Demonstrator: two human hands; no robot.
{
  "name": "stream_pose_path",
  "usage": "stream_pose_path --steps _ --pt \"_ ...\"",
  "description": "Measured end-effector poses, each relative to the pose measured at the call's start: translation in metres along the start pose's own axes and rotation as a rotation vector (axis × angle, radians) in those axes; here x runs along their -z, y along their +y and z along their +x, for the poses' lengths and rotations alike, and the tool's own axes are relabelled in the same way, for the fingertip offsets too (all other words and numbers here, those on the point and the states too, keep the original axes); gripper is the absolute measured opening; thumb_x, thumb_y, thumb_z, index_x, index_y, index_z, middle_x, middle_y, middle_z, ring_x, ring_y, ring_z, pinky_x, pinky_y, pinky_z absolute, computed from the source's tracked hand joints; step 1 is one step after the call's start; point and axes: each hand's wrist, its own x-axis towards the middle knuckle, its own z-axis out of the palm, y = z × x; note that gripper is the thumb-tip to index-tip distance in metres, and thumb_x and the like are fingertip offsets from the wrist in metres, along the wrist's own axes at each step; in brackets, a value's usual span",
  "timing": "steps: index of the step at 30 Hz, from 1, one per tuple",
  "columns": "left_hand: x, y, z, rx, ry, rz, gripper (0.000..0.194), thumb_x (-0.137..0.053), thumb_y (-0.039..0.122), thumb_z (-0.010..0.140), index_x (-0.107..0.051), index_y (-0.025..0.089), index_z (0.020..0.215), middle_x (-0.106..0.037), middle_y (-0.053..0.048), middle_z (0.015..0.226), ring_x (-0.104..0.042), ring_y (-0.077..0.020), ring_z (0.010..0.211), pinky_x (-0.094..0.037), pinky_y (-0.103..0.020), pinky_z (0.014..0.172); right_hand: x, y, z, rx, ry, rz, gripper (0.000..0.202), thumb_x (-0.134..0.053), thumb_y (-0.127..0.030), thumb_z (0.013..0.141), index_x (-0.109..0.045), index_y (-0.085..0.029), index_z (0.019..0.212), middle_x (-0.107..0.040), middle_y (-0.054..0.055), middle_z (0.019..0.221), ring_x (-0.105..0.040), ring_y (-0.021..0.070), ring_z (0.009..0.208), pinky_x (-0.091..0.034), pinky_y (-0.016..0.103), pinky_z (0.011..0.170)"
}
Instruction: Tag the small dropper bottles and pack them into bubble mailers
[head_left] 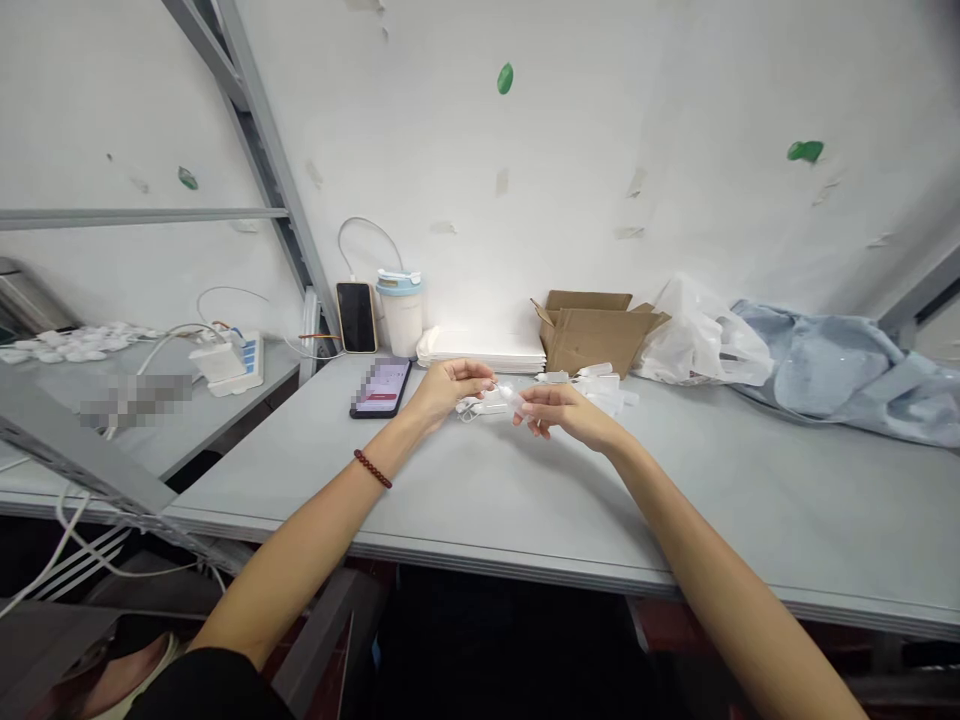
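Observation:
Over the table, my right hand grips a small translucent plastic bottle with a narrow white tip that points left. My left hand, with a dark red bead bracelet on its wrist, is pinched closed right at that tip. Whatever lies between its fingertips is too small to make out. Behind and beneath the hands lie several white pieces with a thin cord. More small translucent bottles lie in a loose group just beyond my right hand.
At the back stand an open cardboard box, a stack of white sheets, a cup with a blue lid and an upright phone. Another phone lies left. White and blue bags sit right.

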Motion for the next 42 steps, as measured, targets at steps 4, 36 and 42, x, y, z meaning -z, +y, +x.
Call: stream_pose_path --steps 4,36,42 --pt "-0.001 0.002 -0.001 -0.012 0.005 -0.028 0.025 -0.079 0.023 0.057 -0.067 0.012 0.075 -0.067 -0.005 0.077 -0.059 -0.0122 0.069 -0.045 -0.026 0.065 0.0 -0.001 0.0 -0.003 0.01 0.012 0.026 -0.059 -0.037 0.077 -0.063 -0.014 0.088 -0.064 0.006 0.084 -0.051 0.01 0.059 -0.044 0.026 0.054" --pt "-0.004 -0.002 -0.004 -0.165 0.027 0.193 0.029 -0.075 0.026 0.059 -0.056 0.015 0.078 -0.068 -0.005 0.078 -0.063 -0.0157 0.072 -0.046 -0.028 0.067 -0.012 0.006 0.003 -0.03 0.163 -0.037 0.025 -0.058 -0.039 0.076 -0.061 -0.014 0.079 -0.062 0.003 0.071 -0.038 0.0056 0.045 -0.032 0.022 0.041" --pt "-0.005 0.0 -0.006 -0.164 -0.009 0.237 0.028 -0.073 0.028 0.061 -0.057 0.016 0.081 -0.068 -0.005 0.08 -0.062 -0.0167 0.078 -0.044 -0.027 0.066 -0.013 0.008 0.004 -0.03 0.182 -0.054 0.028 -0.059 -0.041 0.074 -0.061 -0.014 0.081 -0.062 0.004 0.071 -0.039 0.0064 0.047 -0.033 0.022 0.041"
